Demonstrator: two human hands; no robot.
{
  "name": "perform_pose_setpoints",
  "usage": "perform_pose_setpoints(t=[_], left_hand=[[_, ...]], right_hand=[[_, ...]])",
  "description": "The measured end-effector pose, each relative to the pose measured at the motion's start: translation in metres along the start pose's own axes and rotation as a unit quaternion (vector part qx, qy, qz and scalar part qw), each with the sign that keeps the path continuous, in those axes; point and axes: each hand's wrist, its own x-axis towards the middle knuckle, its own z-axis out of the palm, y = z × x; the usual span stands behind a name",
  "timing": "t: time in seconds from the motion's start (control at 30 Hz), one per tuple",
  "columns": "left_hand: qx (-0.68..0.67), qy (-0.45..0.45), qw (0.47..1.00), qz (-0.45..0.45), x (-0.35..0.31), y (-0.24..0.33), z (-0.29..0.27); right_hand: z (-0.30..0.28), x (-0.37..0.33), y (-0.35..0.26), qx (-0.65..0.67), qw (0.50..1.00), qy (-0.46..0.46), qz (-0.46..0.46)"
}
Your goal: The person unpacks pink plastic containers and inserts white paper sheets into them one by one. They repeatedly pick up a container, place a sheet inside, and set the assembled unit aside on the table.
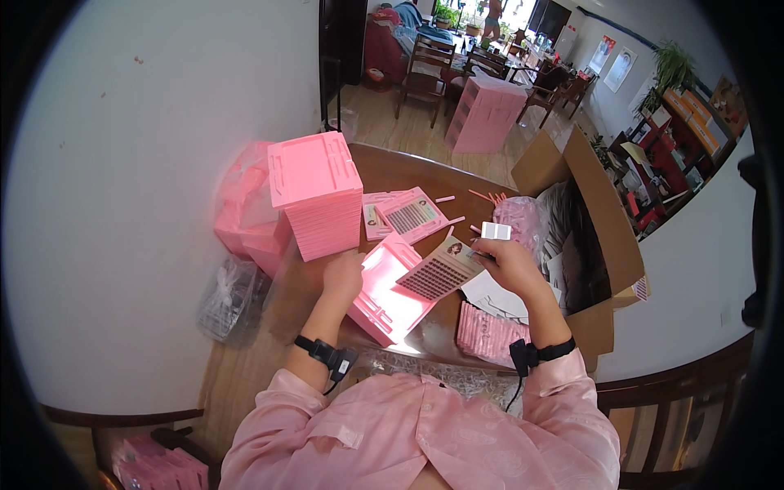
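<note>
My right hand [510, 265] grips the upper right corner of a card [441, 269] with rows of small dark lash-like strips and a printed portrait. The card is tilted over the right side of a pink plastic tray [388, 282], whose inside shines in bright light. At this tray's left edge, my left hand [345, 273] is closed with its fingers curled; the fingertips are partly hidden. Behind the tray lie filled pink trays [408, 215] with similar cards in them. A tall stack of pink trays [318, 196] rises beyond my left hand.
An open cardboard box [604, 237] stands at the right. Pink wrapped packs [490, 331] and white sheets [494, 296] lie near my right forearm. A pink plastic bag [249, 204] and a clear bag [231, 298] are at the left. Beyond the table are chairs [427, 73] and pink boxes [487, 114].
</note>
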Motion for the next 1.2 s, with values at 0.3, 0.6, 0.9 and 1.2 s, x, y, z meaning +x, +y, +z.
perform_pose_setpoints(t=[0.3,0.6,0.9,1.2], left_hand=[[-0.152,0.085,0.984,-0.024,-0.023,-0.018,0.004],[-0.28,0.081,0.95,-0.109,-0.055,-0.038,0.023],[-0.306,0.16,0.927,-0.148,-0.052,-0.03,0.044],[-0.28,0.165,0.927,-0.186,-0.051,-0.024,0.048]], right_hand=[[0.009,0.073,-0.017,-0.061,0.983,-0.069,-0.157],[0.052,0.15,-0.074,-0.209,0.92,-0.253,-0.216],[0.089,0.161,-0.058,-0.226,0.886,-0.28,-0.292],[0.144,0.127,-0.026,-0.207,0.894,-0.237,-0.317]])
